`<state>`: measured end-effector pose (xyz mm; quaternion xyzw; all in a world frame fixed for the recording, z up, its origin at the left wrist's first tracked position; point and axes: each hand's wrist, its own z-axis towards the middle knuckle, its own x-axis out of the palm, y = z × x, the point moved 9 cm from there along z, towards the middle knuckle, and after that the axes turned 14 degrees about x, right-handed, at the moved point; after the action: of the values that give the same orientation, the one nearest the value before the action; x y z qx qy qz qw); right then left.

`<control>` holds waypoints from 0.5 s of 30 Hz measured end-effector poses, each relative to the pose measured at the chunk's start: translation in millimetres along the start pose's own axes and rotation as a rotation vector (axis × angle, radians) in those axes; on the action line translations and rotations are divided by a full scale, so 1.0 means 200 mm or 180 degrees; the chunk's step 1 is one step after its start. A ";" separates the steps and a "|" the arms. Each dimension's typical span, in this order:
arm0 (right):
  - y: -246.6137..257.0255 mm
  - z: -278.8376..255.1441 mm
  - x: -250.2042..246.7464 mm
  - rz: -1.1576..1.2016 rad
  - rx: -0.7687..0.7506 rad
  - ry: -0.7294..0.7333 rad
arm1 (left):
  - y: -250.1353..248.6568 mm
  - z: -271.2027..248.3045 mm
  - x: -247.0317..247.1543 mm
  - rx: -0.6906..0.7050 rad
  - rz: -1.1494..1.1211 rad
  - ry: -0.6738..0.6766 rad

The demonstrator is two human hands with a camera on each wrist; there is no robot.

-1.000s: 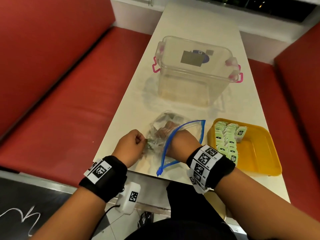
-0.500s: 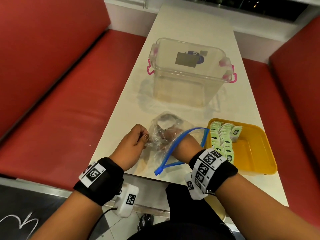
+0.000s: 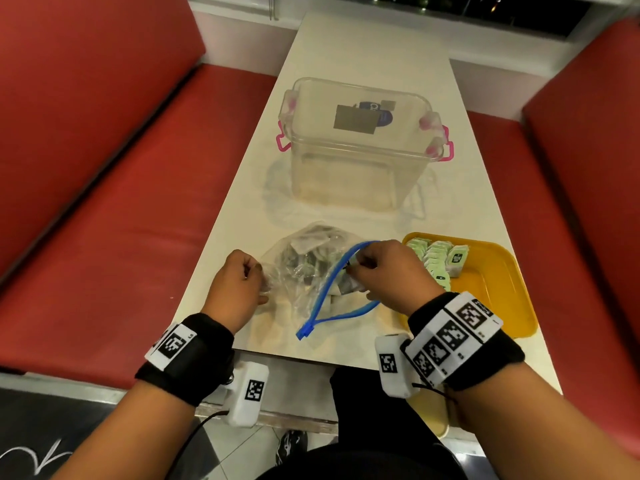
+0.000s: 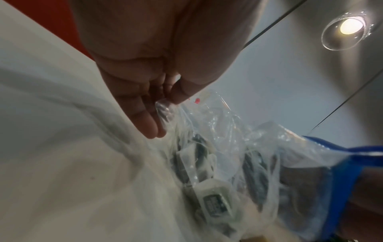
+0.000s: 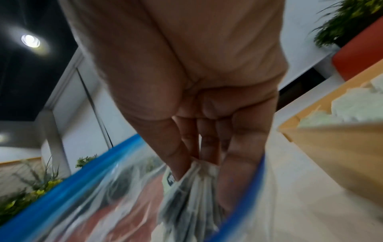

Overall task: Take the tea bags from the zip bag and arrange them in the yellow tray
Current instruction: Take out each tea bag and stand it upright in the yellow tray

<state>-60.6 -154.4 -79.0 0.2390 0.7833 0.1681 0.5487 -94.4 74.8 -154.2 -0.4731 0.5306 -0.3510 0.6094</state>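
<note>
Ahead of me on the white table (image 3: 363, 46) stands a clear plastic storage box (image 3: 360, 147) with pink latches. Red bench seats (image 3: 114, 216) run along both sides. Round ceiling lights (image 4: 350, 26) glow above, and green plants (image 5: 348, 21) stand nearby.

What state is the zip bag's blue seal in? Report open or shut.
Open. The zip bag's blue seal gapes in a wide loop, and the right hand holds tea bags at its mouth.
</note>
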 end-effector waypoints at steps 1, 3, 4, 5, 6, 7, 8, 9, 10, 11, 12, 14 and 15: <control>-0.01 -0.01 -0.03 0.0013 0.0060 0.0004 | 0.00 0.01 0.00 -0.0023 0.0020 -0.0011; -0.03 -0.01 -0.08 -0.0062 0.0116 0.0056 | 0.00 0.01 -0.01 -0.0030 0.0108 -0.0020; -0.04 -0.02 -0.09 -0.0132 0.0117 0.0103 | -0.01 0.02 -0.02 0.0007 0.0213 -0.0011; -0.06 -0.03 -0.11 -0.0204 0.0124 0.0141 | -0.03 0.03 -0.03 0.0068 0.0356 0.0004; -0.07 -0.04 -0.13 -0.0293 0.0131 0.0146 | -0.06 0.04 -0.04 0.0165 0.0499 0.0007; -0.07 -0.05 -0.15 -0.0394 0.0132 0.0140 | -0.09 0.05 -0.04 0.0291 0.0657 -0.0001; -0.08 -0.06 -0.17 -0.0466 0.0125 0.0128 | -0.14 0.06 -0.05 0.0473 0.0865 -0.0020; -0.09 -0.08 -0.20 -0.0525 0.0110 0.0125 | -0.20 0.06 -0.05 0.0670 0.1129 -0.0047; -0.10 -0.09 -0.22 -0.0560 0.0094 0.0120 | -0.27 0.06 -0.05 0.0865 0.1389 -0.0071; -0.11 -0.11 -0.25 -0.0571 0.0071 0.0122 | -0.35 0.06 -0.04 0.1020 0.1573 -0.0088; -0.11 -0.12 -0.28 -0.0567 0.0058 0.0133 | -0.42 0.05 -0.02 0.1159 0.1642 -0.0082; -0.12 -0.15 -0.34 -0.0457 0.0028 0.0123 | -0.58 0.04 0.05 0.1504 0.1401 0.0029; -0.12 -0.16 -0.37 -0.0295 -0.0003 0.0089 | -0.66 0.03 0.10 0.1688 0.1122 0.0128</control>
<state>-73.3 -216.0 -22.9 0.1998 0.8010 0.1462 0.5450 -75.6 17.8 -35.8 -0.1915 0.5064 -0.3754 0.7523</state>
